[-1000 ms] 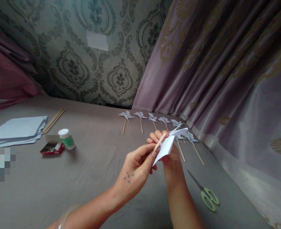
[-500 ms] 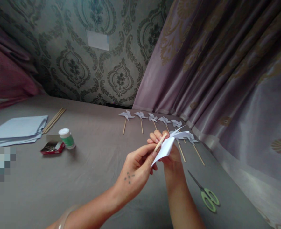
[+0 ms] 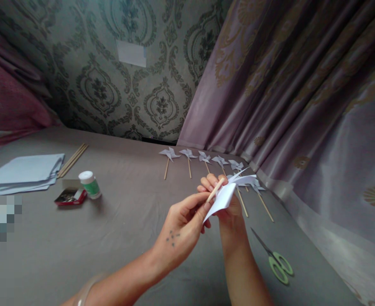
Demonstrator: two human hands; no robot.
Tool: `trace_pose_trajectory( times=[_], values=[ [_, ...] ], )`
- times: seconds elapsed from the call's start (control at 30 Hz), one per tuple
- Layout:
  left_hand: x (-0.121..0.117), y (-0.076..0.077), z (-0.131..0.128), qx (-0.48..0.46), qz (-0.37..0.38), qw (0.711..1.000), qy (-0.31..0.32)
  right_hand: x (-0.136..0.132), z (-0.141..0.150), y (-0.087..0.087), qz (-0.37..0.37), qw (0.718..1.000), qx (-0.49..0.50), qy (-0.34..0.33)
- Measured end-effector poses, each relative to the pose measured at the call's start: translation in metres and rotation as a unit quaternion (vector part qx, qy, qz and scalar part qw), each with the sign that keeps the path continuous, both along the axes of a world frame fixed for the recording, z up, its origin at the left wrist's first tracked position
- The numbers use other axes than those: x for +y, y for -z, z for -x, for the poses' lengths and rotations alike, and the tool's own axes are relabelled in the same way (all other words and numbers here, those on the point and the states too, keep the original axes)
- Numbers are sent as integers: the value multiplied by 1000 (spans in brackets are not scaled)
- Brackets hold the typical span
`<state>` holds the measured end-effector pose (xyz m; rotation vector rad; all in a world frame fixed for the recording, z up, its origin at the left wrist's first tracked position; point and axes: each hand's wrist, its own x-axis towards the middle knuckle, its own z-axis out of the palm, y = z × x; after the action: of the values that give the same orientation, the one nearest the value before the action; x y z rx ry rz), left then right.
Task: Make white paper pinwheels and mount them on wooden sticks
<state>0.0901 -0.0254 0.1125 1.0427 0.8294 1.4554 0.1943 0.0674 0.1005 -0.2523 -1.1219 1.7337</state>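
Student: Where does the stick lie relative to the left hand?

Tutor: The stick [image 3: 215,190] is pinched between the thumb and fingers of the left hand [image 3: 182,223]. It slants away from the fingertips, up and to the right; its lower part is hidden within the grasp.

Student: And the paper?

Tutor: The folded white paper [image 3: 223,198] lies just right of the stick, with one corner pointing down beside the left thumb. Whether stick and paper are joined cannot be told.

Student: What is the state of the right hand?

Tutor: The right hand [image 3: 233,212] is behind the paper and partly covered by it. Its fingers curl in near the stick's upper end, and it appears to grasp the paper; the exact contact is hidden.

Student: What surrounds the hands?

Tutor: Beyond them, pinwheels [image 3: 170,154] lie on the table [image 3: 126,238], some partly covered. Scissors [image 3: 279,264] lie to the right of the right forearm. Well to the left stand a jar [image 3: 91,187] and, just beside it, a red box [image 3: 70,198].
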Motion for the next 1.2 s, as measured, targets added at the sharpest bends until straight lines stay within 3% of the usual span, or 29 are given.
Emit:
trace_pose_trajectory(
  times=[0.47,0.67,0.87,1.03,1.2],
  values=[
    [0,3,0,19,-17,1000,-4,-1,0,-1,23,1000,-6,12],
    [-1,8,4,100,-67,991,-49,-1,-1,-1,20,1000,-10,18],
    [3,10,12,163,-77,980,-86,-1,-2,-1,1,996,-43,76],
    [17,13,18,102,-28,993,-53,0,4,5,-1,984,-81,160],
    [30,28,25,48,5,998,-26,3,12,12,-19,961,-159,225]
  ],
)
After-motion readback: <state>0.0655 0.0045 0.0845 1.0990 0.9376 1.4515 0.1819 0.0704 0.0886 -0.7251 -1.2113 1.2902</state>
